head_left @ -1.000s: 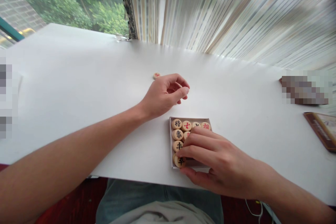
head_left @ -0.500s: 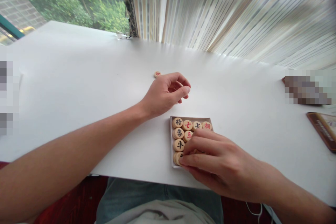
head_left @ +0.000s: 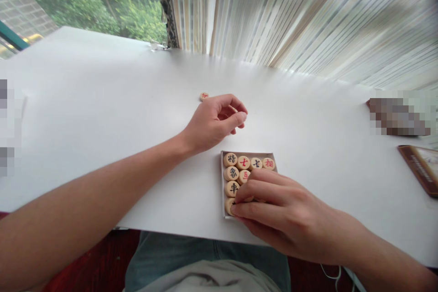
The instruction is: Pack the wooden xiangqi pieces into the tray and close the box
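A shallow box [head_left: 222, 185] near the table's front edge holds rows of round wooden pieces with black or red characters. My right hand [head_left: 287, 212] lies over the box's lower right, its fingertips on the front-left piece [head_left: 230, 206]; the pieces beneath the palm are hidden. Beyond the box, my left hand [head_left: 219, 121] rests on its side on the table, fingers loosely curled and thumb near the fingertips, with nothing visible between them. One loose piece with a red character [head_left: 204, 96] lies just behind the back of my left hand.
The white table [head_left: 102, 100] runs back to a window and a striped curtain [head_left: 246, 13]. A brown flat item [head_left: 419, 169] lies at the right edge, with a blurred-out object [head_left: 397, 116] behind it. Another blurred patch is at the far left.
The fingertips of my right hand have shifted very slightly left on the front-left piece. My left hand stays in place; the view has moved a little.
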A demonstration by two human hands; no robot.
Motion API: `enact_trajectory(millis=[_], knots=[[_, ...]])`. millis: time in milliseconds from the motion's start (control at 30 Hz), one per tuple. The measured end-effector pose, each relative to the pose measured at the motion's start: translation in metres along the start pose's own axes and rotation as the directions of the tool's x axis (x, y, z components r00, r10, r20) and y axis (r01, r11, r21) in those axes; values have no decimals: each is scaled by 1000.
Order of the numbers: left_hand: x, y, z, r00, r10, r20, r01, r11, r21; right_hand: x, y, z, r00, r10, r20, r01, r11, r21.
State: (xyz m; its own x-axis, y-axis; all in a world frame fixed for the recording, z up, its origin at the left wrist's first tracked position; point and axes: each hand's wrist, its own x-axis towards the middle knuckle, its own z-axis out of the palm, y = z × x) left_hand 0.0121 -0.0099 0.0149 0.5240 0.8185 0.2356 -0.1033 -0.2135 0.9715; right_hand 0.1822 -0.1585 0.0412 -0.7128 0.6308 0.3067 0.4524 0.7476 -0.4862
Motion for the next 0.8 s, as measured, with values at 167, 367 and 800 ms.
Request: enact_trajectory(millis=[167, 367, 800], knots=[[0, 1, 0, 1000, -6, -4, 6, 1000, 2, 0, 1, 1, 1000, -12, -6, 12, 1000, 10], [0, 2, 0, 1000, -1, -11, 1, 1000, 9, 1, 1, 1, 999, -24, -25, 24, 1000, 7], [1, 2, -1, 1000, 8, -7, -8, 1000, 18, -13, 27, -27, 983, 121, -142, -117, 992, 38]])
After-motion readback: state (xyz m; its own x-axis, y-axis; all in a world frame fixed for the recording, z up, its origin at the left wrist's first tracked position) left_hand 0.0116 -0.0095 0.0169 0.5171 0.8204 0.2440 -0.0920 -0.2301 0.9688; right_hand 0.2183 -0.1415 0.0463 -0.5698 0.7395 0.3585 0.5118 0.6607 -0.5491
